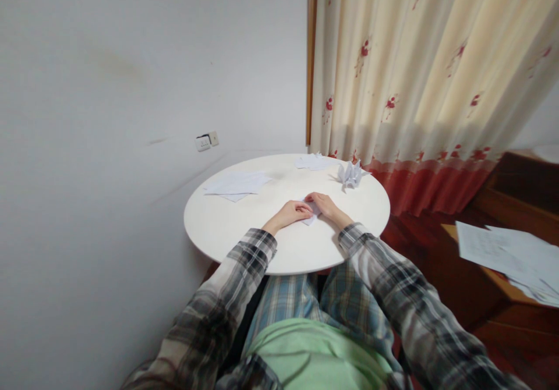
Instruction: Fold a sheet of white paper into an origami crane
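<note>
A small piece of folded white paper point(310, 219) lies on the round white table point(301, 256), between my two hands. My left hand point(289, 214) rests against its left side, fingers bent together at the paper. From the right, my right hand point(324, 205) curls over the paper's upper edge, thumb and fingers on it. Both hands partly cover the paper, so its full shape is hidden. Behind my right hand sits a cluster of pointed folded paper pieces point(350, 174).
White paper sheets point(238, 184) lie at the table's left, with more paper point(312, 161) at the back. A wall with a socket point(203, 143) stands to the left. Behind hangs a flowered curtain point(393, 58). Loose printed sheets point(502, 250) lie on wooden furniture point(474, 302) at right.
</note>
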`<state>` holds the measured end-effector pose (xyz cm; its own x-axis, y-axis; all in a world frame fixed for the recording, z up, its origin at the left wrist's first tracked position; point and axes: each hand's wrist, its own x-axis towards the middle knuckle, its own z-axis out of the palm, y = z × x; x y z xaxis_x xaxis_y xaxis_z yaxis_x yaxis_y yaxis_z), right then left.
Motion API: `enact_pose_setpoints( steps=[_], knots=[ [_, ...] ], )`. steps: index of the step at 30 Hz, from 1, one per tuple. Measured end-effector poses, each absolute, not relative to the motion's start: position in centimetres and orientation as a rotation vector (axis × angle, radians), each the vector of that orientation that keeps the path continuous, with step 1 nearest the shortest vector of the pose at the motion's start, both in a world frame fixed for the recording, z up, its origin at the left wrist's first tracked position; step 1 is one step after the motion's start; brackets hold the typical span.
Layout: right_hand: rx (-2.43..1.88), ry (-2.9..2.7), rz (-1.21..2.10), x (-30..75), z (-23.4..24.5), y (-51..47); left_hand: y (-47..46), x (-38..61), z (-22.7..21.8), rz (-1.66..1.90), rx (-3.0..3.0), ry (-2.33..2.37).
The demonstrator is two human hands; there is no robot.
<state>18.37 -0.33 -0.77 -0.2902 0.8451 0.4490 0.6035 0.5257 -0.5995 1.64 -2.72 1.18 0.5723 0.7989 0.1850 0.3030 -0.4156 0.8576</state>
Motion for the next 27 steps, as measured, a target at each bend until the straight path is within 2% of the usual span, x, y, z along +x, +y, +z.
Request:
enact_pose_setpoints(
  steps=[10,15,19,27],
  knots=[
    [-1.231,-2.056,0.371,18.3,-0.5,-0.6,-1.8,1.6,0.3,0.926,2.087,0.919],
    [-1.311,-2.015,0.403,18.1,-0.4,-0.6,0.1,0.9,-0.7,1.068,2.054,1.207],
    [-1.330,-2.008,0.438,17.9,-0.5,-0.7,0.4,0.6,-0.9,1.013,2.125,1.291],
    [-1.339,-2.042,0.420,18.0,-0.3,-1.0,-1.4,0.9,0.4,0.866,2.431,1.044]
  ],
)
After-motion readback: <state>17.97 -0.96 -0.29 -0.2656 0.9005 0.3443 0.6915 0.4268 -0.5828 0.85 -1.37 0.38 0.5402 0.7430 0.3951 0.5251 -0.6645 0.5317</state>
